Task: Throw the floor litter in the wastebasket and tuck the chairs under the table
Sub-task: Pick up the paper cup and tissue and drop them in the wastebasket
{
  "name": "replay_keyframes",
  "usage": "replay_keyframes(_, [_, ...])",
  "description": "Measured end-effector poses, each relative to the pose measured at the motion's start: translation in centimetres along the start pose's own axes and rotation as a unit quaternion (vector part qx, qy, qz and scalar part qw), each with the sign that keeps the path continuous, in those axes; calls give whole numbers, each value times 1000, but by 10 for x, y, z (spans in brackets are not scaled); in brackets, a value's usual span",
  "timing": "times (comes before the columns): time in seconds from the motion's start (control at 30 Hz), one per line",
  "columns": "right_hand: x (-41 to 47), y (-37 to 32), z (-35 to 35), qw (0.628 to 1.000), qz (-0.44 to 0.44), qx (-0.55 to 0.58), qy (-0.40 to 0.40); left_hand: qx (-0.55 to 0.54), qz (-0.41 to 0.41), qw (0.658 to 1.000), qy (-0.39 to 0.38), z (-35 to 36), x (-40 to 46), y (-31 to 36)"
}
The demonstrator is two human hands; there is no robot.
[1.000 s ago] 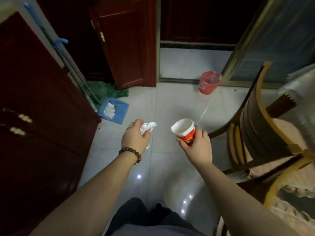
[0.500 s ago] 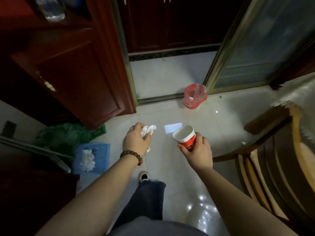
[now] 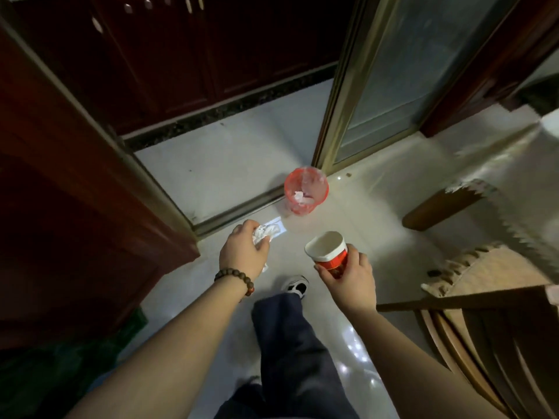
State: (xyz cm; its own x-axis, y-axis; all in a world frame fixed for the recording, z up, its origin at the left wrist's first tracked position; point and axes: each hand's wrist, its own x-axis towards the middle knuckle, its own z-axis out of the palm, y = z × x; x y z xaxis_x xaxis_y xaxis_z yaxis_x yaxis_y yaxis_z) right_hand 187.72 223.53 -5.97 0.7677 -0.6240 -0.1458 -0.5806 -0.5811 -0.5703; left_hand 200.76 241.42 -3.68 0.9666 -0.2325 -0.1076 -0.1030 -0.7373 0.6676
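Litter-carry step. Left hand (image 3: 243, 252) fingers curled round crumpled tissue (image 3: 266, 233); right hand (image 3: 351, 278) grips red paper cup (image 3: 328, 252). Red wastebasket (image 3: 306, 193) ahead on floor by sliding door. Next, prob.: step closer, drop both in. Chair (image 3: 484, 337) at right not yet tucked.

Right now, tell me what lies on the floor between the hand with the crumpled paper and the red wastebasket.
In the head view, a flat white slip of paper lies between the left hand and wastebasket; otherwise bare tile.
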Motion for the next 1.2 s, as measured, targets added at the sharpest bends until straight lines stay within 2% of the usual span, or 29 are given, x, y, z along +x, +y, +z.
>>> replay_keyframes(0.33, [191, 1, 7, 997, 71, 2, 8, 12, 29, 997, -66, 76, 206, 59])
replay_keyframes(0.5, [276, 5, 26, 994, 105, 13, 11, 32, 39, 993, -107, 123, 292, 64])
replay_keyframes(0.67, [344, 18, 74, 990, 135, 27, 9, 59, 32, 986, -153, 186, 365, 43])
replay_keyframes(0.97, [434, 64, 194, 975, 222, 26, 19, 53, 5, 968, -244, 329, 478, -35])
replay_keyframes(1.1, [456, 68, 226, 971, 238, 23, 9, -15, -25, 950, -311, 351, 502, -58])
replay_keyframes(1.2, [472, 66, 242, 972, 233, 23, 7, -20, -32, 945, -325, 349, 510, -73])
